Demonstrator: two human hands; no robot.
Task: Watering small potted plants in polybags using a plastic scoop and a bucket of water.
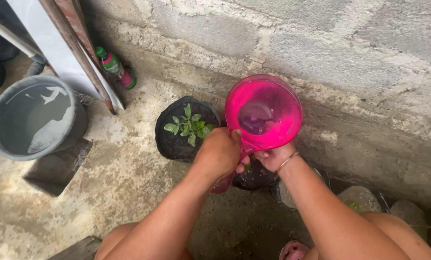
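Note:
A pink plastic scoop (263, 111) with a little water in it is held up in front of the block wall. My left hand (219, 153) is closed around its handle at the lower rim. My right hand (273, 157), with a thin bracelet on the wrist, grips the same handle from the right side. Just left of the scoop stands a black grow bag (169, 139) of dark soil with a small green seedling (190, 126). A second dark bag (256, 175) sits below my hands, mostly hidden by them.
A grey bucket (3, 144) full of water stands at the left on the concrete floor. A green and pink bottle (114, 66) lies by leaning boards (78, 53). More bags and stones (360, 197) line the wall at lower right. My knees fill the bottom edge.

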